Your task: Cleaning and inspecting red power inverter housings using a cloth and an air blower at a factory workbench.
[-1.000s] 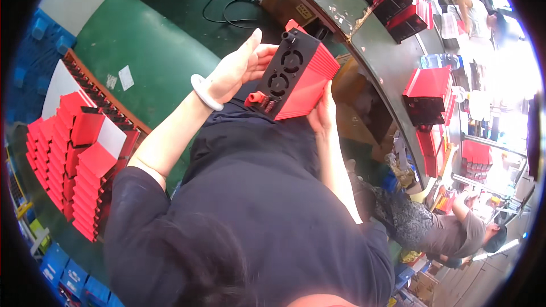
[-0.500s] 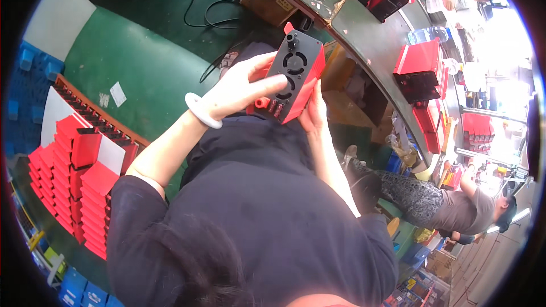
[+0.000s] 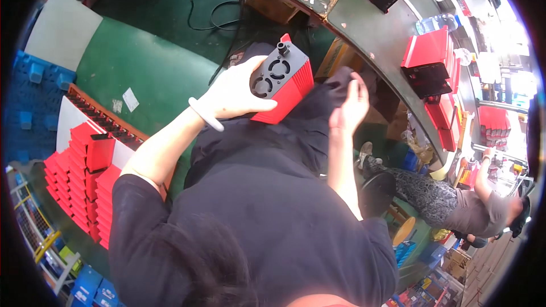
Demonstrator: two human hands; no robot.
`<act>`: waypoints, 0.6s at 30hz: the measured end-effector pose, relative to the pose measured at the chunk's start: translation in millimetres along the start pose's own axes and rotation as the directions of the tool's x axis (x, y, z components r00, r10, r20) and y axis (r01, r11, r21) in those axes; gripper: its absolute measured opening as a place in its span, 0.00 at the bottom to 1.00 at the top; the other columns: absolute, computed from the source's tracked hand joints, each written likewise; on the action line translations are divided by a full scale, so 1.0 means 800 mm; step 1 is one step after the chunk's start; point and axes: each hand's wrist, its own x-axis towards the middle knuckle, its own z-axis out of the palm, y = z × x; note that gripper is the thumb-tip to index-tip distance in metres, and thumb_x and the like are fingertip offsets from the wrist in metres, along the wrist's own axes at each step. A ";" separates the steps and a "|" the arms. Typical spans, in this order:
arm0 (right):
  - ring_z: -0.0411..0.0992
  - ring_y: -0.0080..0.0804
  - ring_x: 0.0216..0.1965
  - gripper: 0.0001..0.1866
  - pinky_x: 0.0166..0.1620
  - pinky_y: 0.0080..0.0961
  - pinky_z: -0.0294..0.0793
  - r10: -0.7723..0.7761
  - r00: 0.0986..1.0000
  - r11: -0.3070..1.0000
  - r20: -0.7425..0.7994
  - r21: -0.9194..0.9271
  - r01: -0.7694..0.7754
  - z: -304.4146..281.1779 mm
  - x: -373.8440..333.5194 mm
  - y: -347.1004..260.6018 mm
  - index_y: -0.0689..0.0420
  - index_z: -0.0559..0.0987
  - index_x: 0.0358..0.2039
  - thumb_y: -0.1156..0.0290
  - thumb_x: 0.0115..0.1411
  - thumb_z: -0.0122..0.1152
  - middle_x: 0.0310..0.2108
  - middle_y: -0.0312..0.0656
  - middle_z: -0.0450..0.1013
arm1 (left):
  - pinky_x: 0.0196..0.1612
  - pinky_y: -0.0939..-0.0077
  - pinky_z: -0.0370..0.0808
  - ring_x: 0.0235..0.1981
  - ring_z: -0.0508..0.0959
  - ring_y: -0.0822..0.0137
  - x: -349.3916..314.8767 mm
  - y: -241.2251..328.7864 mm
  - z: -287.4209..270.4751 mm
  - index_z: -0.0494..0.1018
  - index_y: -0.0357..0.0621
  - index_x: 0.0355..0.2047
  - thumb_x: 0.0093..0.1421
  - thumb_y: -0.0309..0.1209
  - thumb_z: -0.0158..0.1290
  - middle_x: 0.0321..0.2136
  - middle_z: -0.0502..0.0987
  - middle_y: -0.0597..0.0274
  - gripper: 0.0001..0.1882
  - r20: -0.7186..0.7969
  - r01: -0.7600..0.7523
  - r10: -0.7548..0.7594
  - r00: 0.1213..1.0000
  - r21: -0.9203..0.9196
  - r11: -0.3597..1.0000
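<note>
The left hand, a pale bangle at its wrist, was wrapped around a red box-shaped plastic device with a black end panel bearing two round fan grilles, fingers curled over its near face, lifted above the lap. The right hand hung just beside it, empty, fingers loosely together and not touching it. One unit was in hand; I judged plenty remained, since rows of red casings sat stacked to the left (and several more red units stood on the curved green workbench).
</note>
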 end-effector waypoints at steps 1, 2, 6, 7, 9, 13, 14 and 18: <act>0.72 0.24 0.39 0.09 0.47 0.21 0.70 -0.098 0.990 0.995 0.106 0.012 0.097 0.005 -0.001 -0.028 0.64 0.76 0.42 0.77 0.63 0.51 0.39 0.40 0.75 | 0.50 0.72 0.69 0.46 0.74 0.57 0.003 -0.006 0.000 0.62 0.37 0.54 0.40 0.42 0.63 0.44 0.74 0.48 0.42 0.032 -0.007 0.005 0.999 0.071 0.997; 0.72 0.23 0.39 0.09 0.45 0.21 0.71 -0.198 0.956 0.979 0.218 -0.004 0.203 0.023 -0.013 -0.060 0.64 0.77 0.41 0.78 0.62 0.52 0.38 0.39 0.75 | 0.50 0.71 0.70 0.45 0.75 0.57 0.005 -0.014 0.002 0.63 0.37 0.54 0.40 0.42 0.63 0.43 0.75 0.48 0.42 0.066 -0.015 0.006 0.998 0.144 0.990; 0.75 0.37 0.39 0.11 0.44 0.30 0.73 -0.330 0.474 0.606 0.816 -0.202 0.769 0.051 -0.019 -0.086 0.59 0.78 0.38 0.81 0.53 0.57 0.37 0.42 0.76 | 0.47 0.69 0.71 0.42 0.76 0.54 0.022 0.003 0.003 0.64 0.36 0.51 0.39 0.42 0.62 0.40 0.75 0.46 0.39 0.157 0.030 -0.054 0.986 0.148 0.989; 0.73 0.38 0.42 0.16 0.47 0.32 0.71 -0.256 0.327 0.507 0.910 -0.162 0.846 0.051 -0.021 -0.074 0.57 0.77 0.40 0.80 0.48 0.59 0.39 0.39 0.75 | 0.47 0.69 0.71 0.42 0.76 0.54 0.027 0.004 0.004 0.64 0.36 0.51 0.39 0.42 0.62 0.40 0.75 0.46 0.39 0.173 0.029 -0.056 0.983 0.156 0.987; 0.69 0.34 0.50 0.20 0.52 0.33 0.64 -0.107 0.177 0.355 0.978 -0.128 0.926 0.056 -0.024 -0.073 0.53 0.76 0.43 0.76 0.46 0.60 0.47 0.37 0.73 | 0.45 0.67 0.71 0.40 0.76 0.51 0.037 0.011 0.006 0.65 0.36 0.49 0.39 0.40 0.61 0.39 0.75 0.44 0.36 0.242 0.033 -0.093 0.966 0.243 0.970; 0.69 0.36 0.50 0.17 0.53 0.34 0.65 -0.099 0.182 0.366 0.978 -0.135 0.921 0.074 -0.028 -0.064 0.56 0.75 0.43 0.69 0.51 0.54 0.44 0.41 0.73 | 0.45 0.67 0.72 0.40 0.77 0.52 0.038 -0.012 0.012 0.65 0.38 0.50 0.40 0.37 0.61 0.39 0.76 0.46 0.35 0.178 -0.059 0.042 0.983 0.089 0.994; 0.69 0.36 0.50 0.16 0.54 0.34 0.65 -0.078 0.211 0.401 0.974 -0.163 0.901 0.073 -0.029 -0.066 0.56 0.76 0.42 0.69 0.52 0.53 0.45 0.41 0.73 | 0.46 0.67 0.72 0.42 0.77 0.53 0.037 -0.004 0.009 0.65 0.38 0.51 0.40 0.37 0.61 0.39 0.76 0.47 0.35 0.211 -0.008 -0.019 0.977 0.129 0.992; 0.69 0.35 0.50 0.14 0.55 0.36 0.63 -0.135 0.222 0.483 0.966 -0.131 0.866 0.044 -0.023 -0.067 0.55 0.77 0.41 0.69 0.53 0.55 0.46 0.38 0.74 | 0.46 0.69 0.73 0.42 0.78 0.55 0.032 0.001 0.013 0.64 0.37 0.53 0.39 0.38 0.64 0.39 0.77 0.46 0.40 0.238 0.006 -0.058 0.969 0.213 0.977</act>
